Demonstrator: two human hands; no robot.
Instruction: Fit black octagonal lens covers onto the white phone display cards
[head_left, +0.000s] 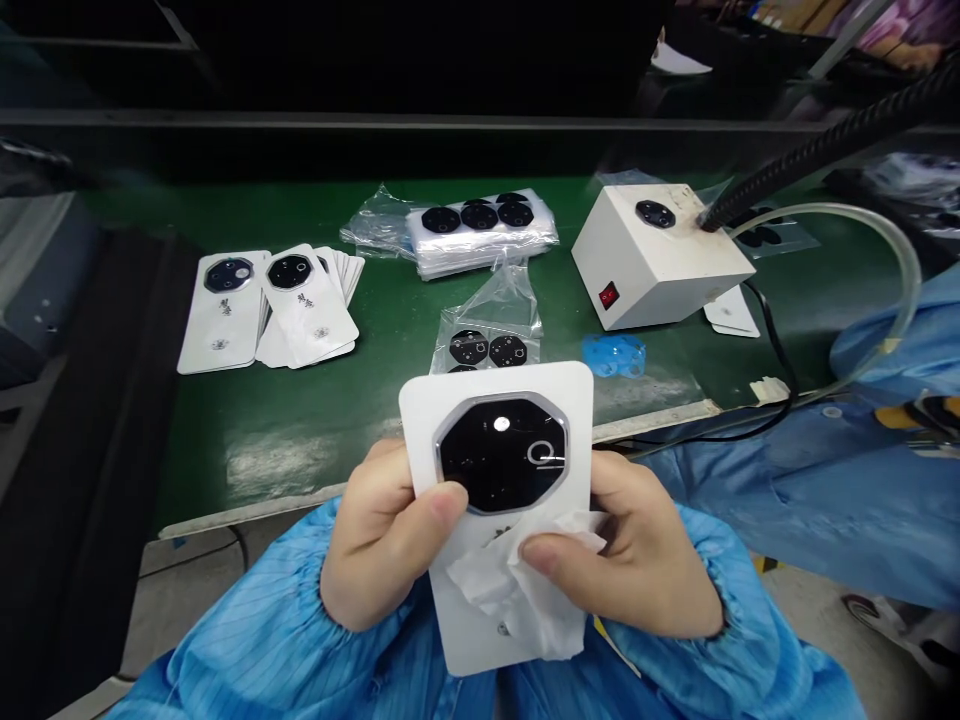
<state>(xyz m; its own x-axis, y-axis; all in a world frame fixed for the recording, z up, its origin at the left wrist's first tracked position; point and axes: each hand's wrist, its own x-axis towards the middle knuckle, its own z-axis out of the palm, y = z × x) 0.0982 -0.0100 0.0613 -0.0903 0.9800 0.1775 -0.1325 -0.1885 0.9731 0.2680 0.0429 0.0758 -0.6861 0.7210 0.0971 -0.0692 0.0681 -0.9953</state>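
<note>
Close before me is a white phone back panel (420, 420) with rounded corners, and an octagonal black camera lens cover (499, 460) in a silver frame near its top. My left hand (394, 535) grips its left edge, the thumb pressing on the face at the cover's lower left corner. On the other side, my right hand (630, 550) is closed round the right edge. The right thumb presses a crumpled white wiping cloth (540, 600) against the panel's lower half. Most of my fingers are hidden behind the panel.
Two overlapping piles of similar panels (307, 320) lie at the left. Bagged black covers (480, 225) are stacked at the back, others (487, 348) behind my panel. A white box (645, 260) with a red switch stands right, near blue film (615, 355). A person's blue sleeve (907, 340) shows at right.
</note>
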